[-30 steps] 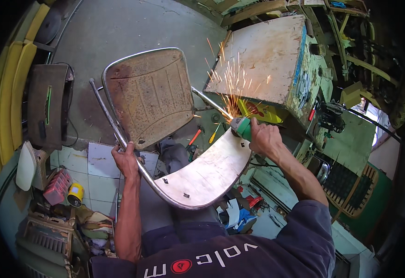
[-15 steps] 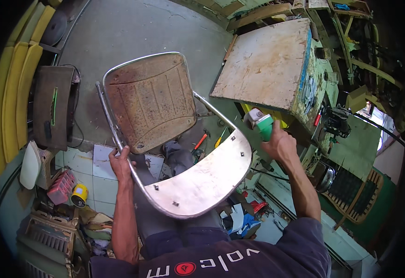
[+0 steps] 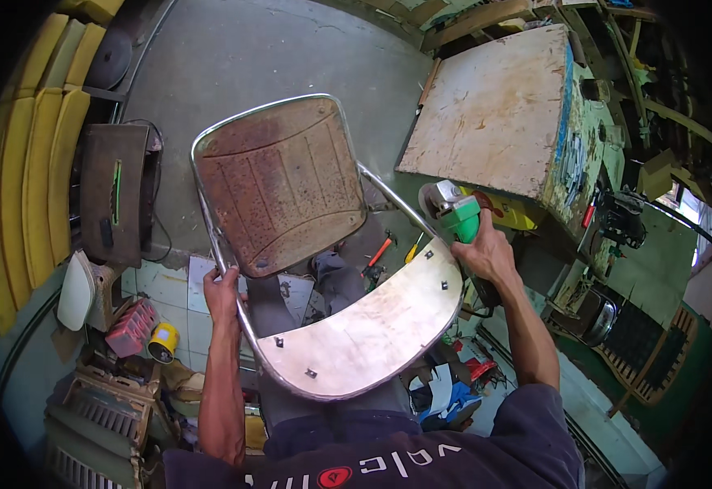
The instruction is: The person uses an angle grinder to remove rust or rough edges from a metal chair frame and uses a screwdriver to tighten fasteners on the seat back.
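A metal-framed chair lies across my lap, with its rust-stained seat panel [image 3: 279,187] away from me and its curved pale backrest panel [image 3: 364,330] toward me. Small dark clips stick up from the backrest. My left hand [image 3: 224,297] is closed on the left tube of the chair frame [image 3: 250,328]. In my right hand [image 3: 488,251] is a green angle grinder [image 3: 462,220]. Its disc end is beside the right frame tube, just beyond the backrest's upper right corner; whether they touch I cannot tell.
A worn wooden worktable [image 3: 490,106] stands at the far right. Curved yellow pads [image 3: 38,179] are stacked on the left, beside a brown table saw [image 3: 116,196]. Below the seat lie a red-handled hammer [image 3: 380,251] and a yellow screwdriver [image 3: 412,249]. A yellow tin [image 3: 163,342] is at left.
The angle grinder has come closer to the right frame tube and turned a little. My left hand's fingers, looser before, now wrap the left tube. The whole view has shifted slightly.
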The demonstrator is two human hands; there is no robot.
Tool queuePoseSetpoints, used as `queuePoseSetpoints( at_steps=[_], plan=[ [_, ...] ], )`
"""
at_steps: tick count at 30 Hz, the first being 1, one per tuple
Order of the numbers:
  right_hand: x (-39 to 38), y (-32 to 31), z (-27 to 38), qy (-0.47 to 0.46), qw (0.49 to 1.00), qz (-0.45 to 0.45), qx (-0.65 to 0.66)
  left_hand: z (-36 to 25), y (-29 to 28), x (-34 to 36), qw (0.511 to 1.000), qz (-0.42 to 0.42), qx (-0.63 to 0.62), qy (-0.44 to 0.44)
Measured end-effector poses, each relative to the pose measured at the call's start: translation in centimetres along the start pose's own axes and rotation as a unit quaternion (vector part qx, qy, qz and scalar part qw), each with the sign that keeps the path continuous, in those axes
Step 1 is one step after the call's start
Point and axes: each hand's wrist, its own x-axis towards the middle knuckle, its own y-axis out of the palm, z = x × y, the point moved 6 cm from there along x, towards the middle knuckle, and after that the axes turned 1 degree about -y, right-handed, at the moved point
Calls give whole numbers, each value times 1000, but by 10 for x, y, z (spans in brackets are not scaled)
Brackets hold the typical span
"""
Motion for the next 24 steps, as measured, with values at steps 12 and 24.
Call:
queuePoseSetpoints(
  at_steps=[12,24],
  plan=[
    [15,-13,-9,-13,999,-19,-44,-8,1,-48,997,-32,-60,30],
    [33,29,-44,8,984,21,177,-30,-39,-69,988,101,92,68]
  ],
)
